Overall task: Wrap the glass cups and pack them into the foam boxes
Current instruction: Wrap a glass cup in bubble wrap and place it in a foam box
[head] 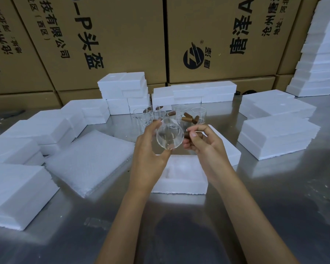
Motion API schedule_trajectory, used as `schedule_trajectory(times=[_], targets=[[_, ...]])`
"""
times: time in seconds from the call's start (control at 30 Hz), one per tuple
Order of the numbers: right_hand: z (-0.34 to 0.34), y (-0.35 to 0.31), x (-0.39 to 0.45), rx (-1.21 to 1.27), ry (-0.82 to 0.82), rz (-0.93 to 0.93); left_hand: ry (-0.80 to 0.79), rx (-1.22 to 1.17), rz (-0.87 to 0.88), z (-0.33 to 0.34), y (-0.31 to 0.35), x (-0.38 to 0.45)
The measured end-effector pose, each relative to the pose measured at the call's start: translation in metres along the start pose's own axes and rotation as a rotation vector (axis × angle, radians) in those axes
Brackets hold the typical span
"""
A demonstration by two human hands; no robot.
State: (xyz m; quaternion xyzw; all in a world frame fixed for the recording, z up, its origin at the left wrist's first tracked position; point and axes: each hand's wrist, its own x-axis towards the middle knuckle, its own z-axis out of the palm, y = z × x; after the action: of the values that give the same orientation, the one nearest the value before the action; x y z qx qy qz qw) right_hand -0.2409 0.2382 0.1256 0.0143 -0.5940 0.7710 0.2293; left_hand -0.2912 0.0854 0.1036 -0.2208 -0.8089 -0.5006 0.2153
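My left hand (pixel 150 149) grips a clear glass cup (pixel 170 135) in the air, its round end turned toward me. Beside it my right hand (pixel 202 143) pinches a small brown cylinder (pixel 188 134) close to the cup's right side. Under both hands an open foam box (pixel 181 180) lies on the steel table, its hollow facing up, with its lid (pixel 231 149) just behind. Several more glass cups (pixel 160 115) and brown cylinders (pixel 187 119) stand further back. A stack of white foam wrap sheets (pixel 90 161) lies to the left.
Closed foam boxes lie in piles on the left (pixel 23 183), at the back (pixel 124 90) and on the right (pixel 276 134). A tall foam stack (pixel 320 60) rises at the far right. Brown cartons (pixel 217 40) wall off the table's far side.
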Motion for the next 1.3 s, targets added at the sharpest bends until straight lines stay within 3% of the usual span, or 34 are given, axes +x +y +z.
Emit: schedule_trajectory(times=[0.27,0.6,1.1,1.3], targets=[[0.000,-0.001,0.000,0.017,-0.053,0.023,-0.002,-0.022,-0.002,-0.004,0.000,0.001],[0.000,0.005,0.001,-0.259,0.095,0.028,0.039,-0.306,-0.165,-0.003,0.021,0.000],[0.000,0.009,-0.001,-0.447,0.097,0.056,0.069,-0.129,-0.140,-0.002,0.024,-0.003],[-0.001,0.004,-0.001,-0.346,-0.044,0.081,0.022,-0.162,-0.137,-0.006,0.025,-0.003]])
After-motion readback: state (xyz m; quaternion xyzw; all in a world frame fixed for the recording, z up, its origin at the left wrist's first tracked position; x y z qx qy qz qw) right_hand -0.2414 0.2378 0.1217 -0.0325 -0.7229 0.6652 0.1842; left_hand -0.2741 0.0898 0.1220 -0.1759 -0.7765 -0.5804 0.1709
